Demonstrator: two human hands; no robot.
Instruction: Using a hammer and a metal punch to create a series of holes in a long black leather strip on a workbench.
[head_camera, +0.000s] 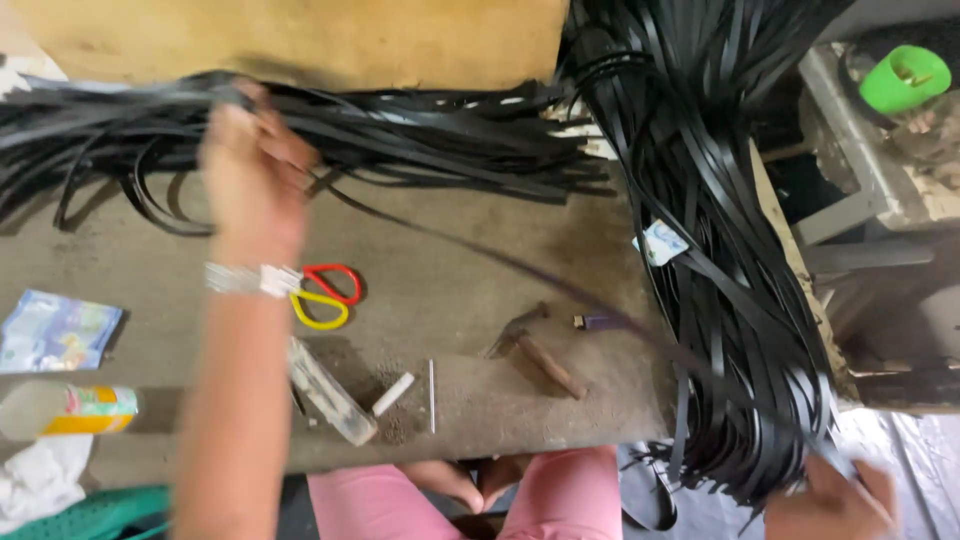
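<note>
Two strip masses: a long bundle of black strips (420, 140) lies across the far side of the bench (440, 270), under and to both sides of the left hand; a second, thicker black sheaf (720, 250) hangs over the bench edge, running down to the right hand.
Bench: grey, dusty slab between the two hands, carrying everything below.
Left hand (250, 170): raised over the far bundle, fingers closed round a single strip (520, 265); a pale band sits on its wrist.
Right hand (830, 500): low at the near corner, well apart from the left, closed on the other end of the same strip, touching the foot of the hanging sheaf.
Single strip: stretched slantwise from hand to hand, blurred along its length.
Hammer (535, 350): on the bench between the hands, wooden handle pointing toward the right hand.
Scissors (325, 297): red and yellow handles, just beside the left wrist.
Clear block (330, 392): near the left forearm, with a white stick (393, 394) beside it.
Green cap (905, 78): far beyond the right hand, off the bench.
</note>
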